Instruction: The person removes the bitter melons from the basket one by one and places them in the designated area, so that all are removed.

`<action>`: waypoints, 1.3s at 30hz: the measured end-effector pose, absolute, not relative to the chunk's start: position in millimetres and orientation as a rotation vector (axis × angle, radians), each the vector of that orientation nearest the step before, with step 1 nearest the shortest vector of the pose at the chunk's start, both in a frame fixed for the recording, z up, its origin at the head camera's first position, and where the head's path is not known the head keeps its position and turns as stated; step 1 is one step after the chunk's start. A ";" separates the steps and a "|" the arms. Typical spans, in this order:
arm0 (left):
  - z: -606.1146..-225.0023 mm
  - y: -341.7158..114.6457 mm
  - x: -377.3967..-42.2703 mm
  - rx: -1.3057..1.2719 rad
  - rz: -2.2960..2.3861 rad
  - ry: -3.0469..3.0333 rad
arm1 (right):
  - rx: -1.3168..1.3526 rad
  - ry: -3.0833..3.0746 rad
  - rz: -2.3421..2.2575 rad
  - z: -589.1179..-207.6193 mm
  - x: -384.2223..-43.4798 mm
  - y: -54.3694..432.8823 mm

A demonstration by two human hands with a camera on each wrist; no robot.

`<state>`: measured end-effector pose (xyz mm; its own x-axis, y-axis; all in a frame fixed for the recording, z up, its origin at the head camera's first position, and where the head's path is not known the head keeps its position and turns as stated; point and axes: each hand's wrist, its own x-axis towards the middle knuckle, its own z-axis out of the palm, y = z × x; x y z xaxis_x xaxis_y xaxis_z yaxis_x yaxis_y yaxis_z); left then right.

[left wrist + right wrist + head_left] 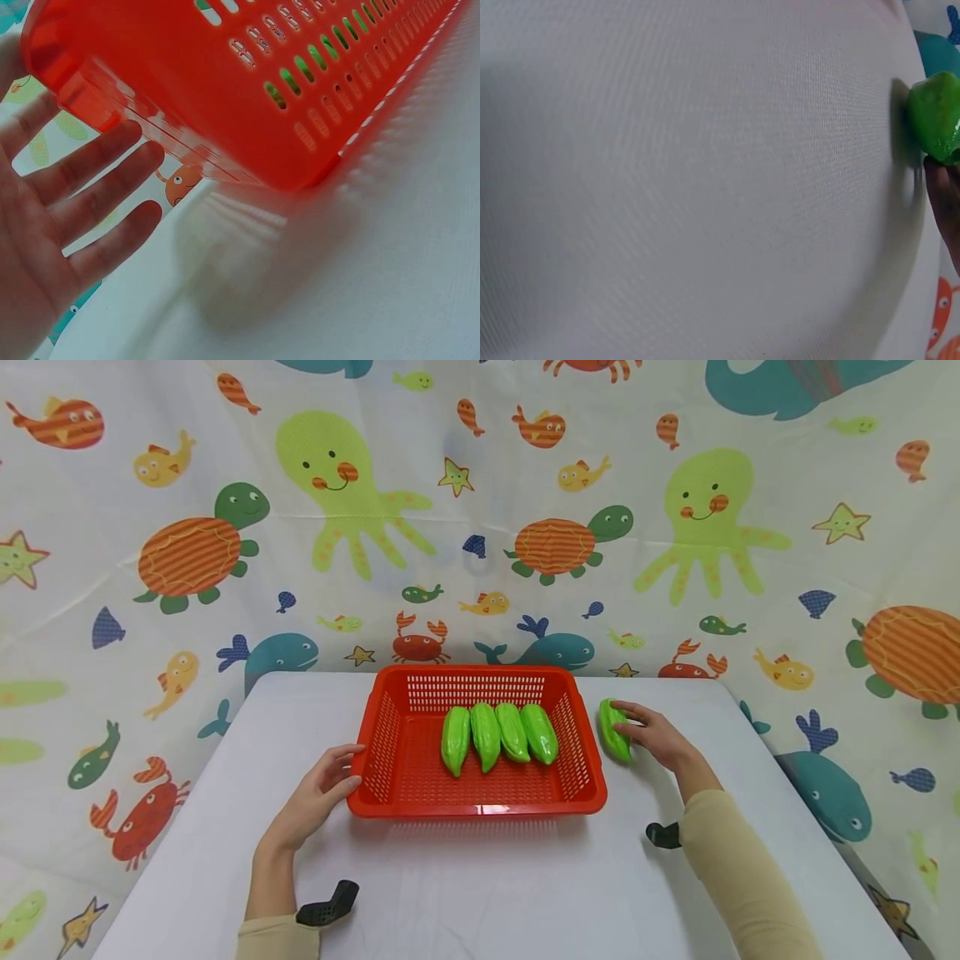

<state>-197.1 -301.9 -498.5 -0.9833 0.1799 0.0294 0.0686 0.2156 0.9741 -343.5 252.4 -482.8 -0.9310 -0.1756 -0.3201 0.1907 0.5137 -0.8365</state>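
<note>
A red plastic basket [480, 810] with slotted walls stands in the middle of the white table. Several glossy green ridged vegetables [485, 737], long and tapered, lie side by side in it. At its left side is my left hand [318, 793], fingertips right at the rim; in the left wrist view its fingers [112, 176] are straight and spread beside the basket wall [195, 97]. To the right of the basket, my right hand [656, 735] pinches another green ridged vegetable [613, 739] between fingers and thumb. The right wrist view catches only that vegetable's end [935, 116] and a finger [945, 199].
White cloth covers the table [457, 885]. Behind and around it hangs a curtain [480, 502] printed with sea animals. A black wrist device [330, 906] sits at the left cuff, another device [663, 836] at the right cuff.
</note>
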 end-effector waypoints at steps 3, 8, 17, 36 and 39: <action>-499.0 -301.5 -196.7 0.233 1.901 2.375 | 0.025 2.379 -1.405 -483.8 -344.4 252.2; -498.4 -301.2 -195.5 0.222 1.905 2.378 | 0.024 2.368 -1.426 -485.4 -345.4 252.4; -498.5 -301.3 -196.0 0.210 1.890 2.387 | 0.058 2.345 -1.475 -487.6 -347.3 252.4; -498.7 -300.4 -196.0 0.201 1.867 2.427 | 0.054 2.285 -1.561 -487.0 -344.0 255.0; -498.1 -300.3 -196.1 0.212 1.866 2.422 | 0.050 2.299 -1.554 -490.8 -345.7 257.3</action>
<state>-196.1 -300.3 -498.1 -0.9875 0.1557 0.0237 0.0626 0.2502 0.9662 -345.7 257.3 -490.8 -0.9330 -0.1716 -0.3164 0.2296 0.3931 -0.8904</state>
